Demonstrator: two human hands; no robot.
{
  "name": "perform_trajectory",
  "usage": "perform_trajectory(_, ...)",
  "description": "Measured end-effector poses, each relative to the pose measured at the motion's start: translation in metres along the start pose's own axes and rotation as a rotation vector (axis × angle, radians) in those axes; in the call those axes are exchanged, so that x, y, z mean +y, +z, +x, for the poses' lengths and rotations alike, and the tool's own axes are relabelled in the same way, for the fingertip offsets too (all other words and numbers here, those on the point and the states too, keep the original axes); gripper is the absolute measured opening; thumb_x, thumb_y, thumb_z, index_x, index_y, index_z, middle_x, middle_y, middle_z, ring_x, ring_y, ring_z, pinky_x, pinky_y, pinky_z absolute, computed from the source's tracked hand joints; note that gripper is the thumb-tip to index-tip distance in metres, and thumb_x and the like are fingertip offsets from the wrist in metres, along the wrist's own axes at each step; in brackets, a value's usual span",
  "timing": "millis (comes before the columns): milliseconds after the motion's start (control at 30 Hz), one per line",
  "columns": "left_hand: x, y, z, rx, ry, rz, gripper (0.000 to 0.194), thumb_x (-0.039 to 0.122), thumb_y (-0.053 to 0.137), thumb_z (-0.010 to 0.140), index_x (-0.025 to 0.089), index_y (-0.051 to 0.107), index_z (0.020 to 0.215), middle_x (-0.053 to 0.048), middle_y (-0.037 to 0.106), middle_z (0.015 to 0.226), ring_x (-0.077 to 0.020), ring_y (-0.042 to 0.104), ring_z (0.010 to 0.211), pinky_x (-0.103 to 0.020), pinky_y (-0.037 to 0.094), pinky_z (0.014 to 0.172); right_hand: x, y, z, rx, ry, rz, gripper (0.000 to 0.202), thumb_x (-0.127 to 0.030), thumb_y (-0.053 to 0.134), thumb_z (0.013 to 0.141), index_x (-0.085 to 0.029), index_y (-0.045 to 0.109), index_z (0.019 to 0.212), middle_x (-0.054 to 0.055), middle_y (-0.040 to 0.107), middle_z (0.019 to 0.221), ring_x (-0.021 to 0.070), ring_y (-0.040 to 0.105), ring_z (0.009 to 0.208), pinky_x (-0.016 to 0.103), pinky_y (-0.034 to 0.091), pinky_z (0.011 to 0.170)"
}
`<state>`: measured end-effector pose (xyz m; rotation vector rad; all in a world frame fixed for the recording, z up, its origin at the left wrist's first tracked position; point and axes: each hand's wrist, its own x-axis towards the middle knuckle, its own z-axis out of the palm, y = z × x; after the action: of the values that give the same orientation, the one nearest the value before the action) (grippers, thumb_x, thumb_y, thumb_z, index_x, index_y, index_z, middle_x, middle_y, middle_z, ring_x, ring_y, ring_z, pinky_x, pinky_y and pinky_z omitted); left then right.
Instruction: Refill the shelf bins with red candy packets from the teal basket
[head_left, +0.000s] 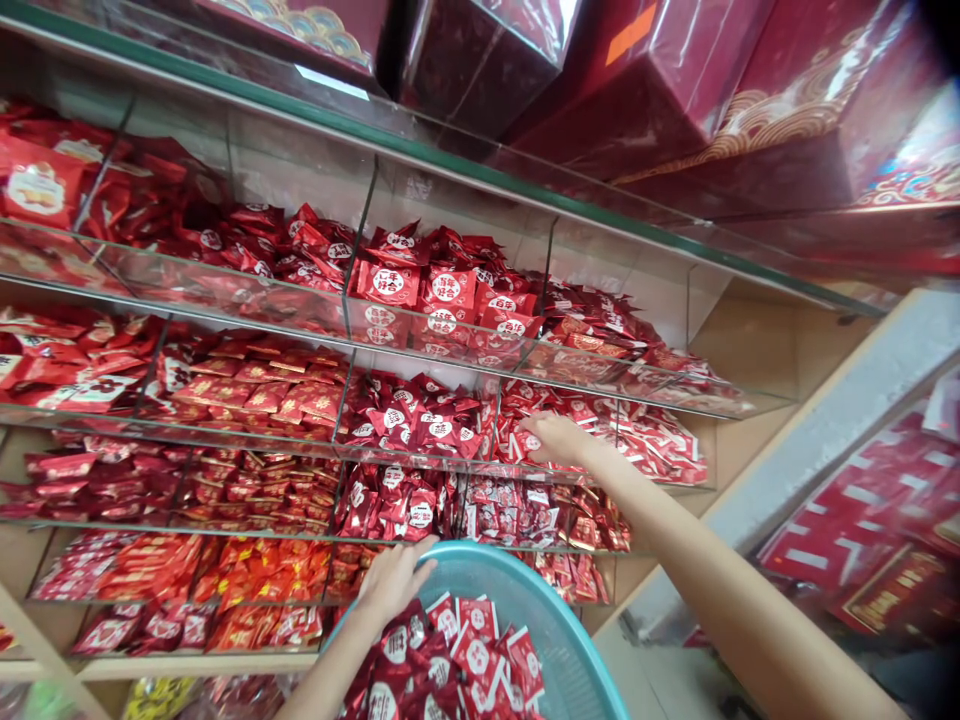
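Note:
My left hand point(391, 582) is closed over the near-left part of the rim of a light-blue plastic basket point(581, 640). Dark red and brighter red sweet packets point(480, 655) with white printed labels lie in a heap inside it. Farther up, my right hand point(559, 440) reaches over a glass lip into a shelf compartment of small red packets point(652, 440). Its fingers are bent together among those packets; whether one is between them is hidden. Dark red packets with white round labels point(409, 415) fill the compartment just left of that hand.
Tiered shelves with clear dividers and a green-edged glass top point(450, 150) hold several kinds of red packets. Large dark red boxes point(645, 80) stand above. Red packaged goods point(862, 500) hang at the right, past the wooden shelf side point(847, 350).

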<state>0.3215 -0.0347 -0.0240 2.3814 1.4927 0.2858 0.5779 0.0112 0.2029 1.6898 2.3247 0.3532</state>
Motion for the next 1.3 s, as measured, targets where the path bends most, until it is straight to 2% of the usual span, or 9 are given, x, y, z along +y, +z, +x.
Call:
perform_trajectory(167, 0.0, 0.001, 0.0, 0.026, 0.006, 0.013, 0.046, 0.051, 0.024, 0.084, 0.035, 0.04, 0.124, -0.005, 0.065, 0.092, -0.0215, 0.059, 0.087, -0.031, 0.043, 0.074, 0.022, 0.008, -0.012, 0.031, 0.035, 0.116, 0.039, -0.025, 0.054, 0.069, -0.015, 0.052, 0.107, 0.012, 0.057, 0.109, 0.0217, 0.054, 0.098, 0.029, 0.038, 0.082)
perform_trajectory(367, -0.001, 0.002, 0.0, 0.032, 0.015, 0.009, 0.045, 0.05, 0.025, 0.085, 0.035, 0.041, 0.123, -0.004, 0.065, 0.091, -0.0215, 0.06, 0.086, -0.031, 0.044, 0.073, 0.022, 0.007, -0.014, 0.061, 0.081, 0.214, 0.031, -0.03, 0.051, 0.071, -0.015, 0.057, 0.097, 0.009, 0.062, 0.1, 0.0196, 0.057, 0.089, 0.026, 0.039, 0.075)
perform_trajectory(500, -0.001, 0.001, 0.0, 0.029, 0.017, 0.0, 0.044, 0.05, 0.026, 0.085, 0.036, 0.04, 0.124, -0.004, 0.065, 0.093, -0.0211, 0.06, 0.087, -0.031, 0.044, 0.074, 0.024, -0.001, -0.017, 0.003, 0.193, 0.184, 0.028, -0.037, 0.048, 0.073, -0.014, 0.061, 0.08, 0.008, 0.065, 0.081, 0.0184, 0.059, 0.073, 0.025, 0.039, 0.062)
perform_trajectory(600, -0.001, 0.001, 0.0, 0.031, 0.016, 0.001, 0.044, 0.05, 0.026, 0.085, 0.035, 0.041, 0.123, -0.004, 0.065, 0.092, -0.021, 0.06, 0.086, -0.031, 0.044, 0.074, 0.026, -0.003, -0.02, -0.039, 0.265, 0.145, 0.029, -0.038, 0.048, 0.072, -0.014, 0.061, 0.079, 0.009, 0.065, 0.079, 0.0189, 0.059, 0.072, 0.024, 0.038, 0.058)
perform_trajectory(733, -0.002, 0.003, 0.001, 0.043, 0.019, 0.002, 0.045, 0.05, 0.025, 0.084, 0.035, 0.041, 0.123, -0.005, 0.065, 0.091, -0.0217, 0.06, 0.086, -0.031, 0.044, 0.073, 0.017, 0.003, -0.023, -0.074, 0.344, 0.148, 0.035, -0.037, 0.05, 0.071, -0.011, 0.058, 0.094, 0.013, 0.064, 0.09, 0.0216, 0.06, 0.078, 0.026, 0.04, 0.061)
perform_trajectory(867, -0.004, 0.006, 0.002, 0.047, 0.02, -0.004, 0.045, 0.051, 0.025, 0.084, 0.035, 0.042, 0.123, -0.004, 0.065, 0.091, -0.0218, 0.06, 0.087, -0.031, 0.044, 0.074, 0.004, 0.006, -0.021, -0.063, 0.415, 0.13, 0.048, -0.043, 0.051, 0.073, -0.008, 0.051, 0.105, 0.02, 0.06, 0.101, 0.0269, 0.058, 0.09, 0.031, 0.042, 0.068)
perform_trajectory(1033, -0.004, 0.006, 0.002, 0.049, 0.025, -0.009, 0.044, 0.051, 0.026, 0.084, 0.036, 0.042, 0.122, -0.004, 0.065, 0.094, -0.0213, 0.06, 0.087, -0.031, 0.043, 0.075, -0.001, -0.007, -0.014, -0.059, 0.457, 0.15, 0.047, -0.046, 0.051, 0.073, -0.009, 0.054, 0.102, 0.019, 0.059, 0.105, 0.0264, 0.056, 0.097, 0.031, 0.043, 0.073)
perform_trajectory(1133, -0.003, 0.005, 0.002, 0.05, 0.029, -0.003, 0.044, 0.051, 0.025, 0.084, 0.036, 0.042, 0.122, -0.004, 0.065, 0.094, -0.0214, 0.06, 0.087, -0.031, 0.043, 0.074, -0.007, -0.015, -0.008, -0.08, 0.532, 0.218, 0.048, -0.045, 0.049, 0.073, -0.009, 0.054, 0.104, 0.018, 0.06, 0.104, 0.026, 0.057, 0.097, 0.03, 0.044, 0.072)
perform_trajectory(1300, -0.002, 0.005, 0.002, 0.045, 0.023, 0.002, 0.044, 0.05, 0.025, 0.085, 0.035, 0.04, 0.123, -0.004, 0.065, 0.093, -0.0214, 0.06, 0.087, -0.031, 0.044, 0.073, -0.029, -0.015, 0.005, -0.176, 0.641, 0.268, 0.063, -0.054, 0.059, 0.062, -0.01, 0.053, 0.107, 0.018, 0.059, 0.107, 0.0276, 0.056, 0.098, 0.033, 0.046, 0.074)
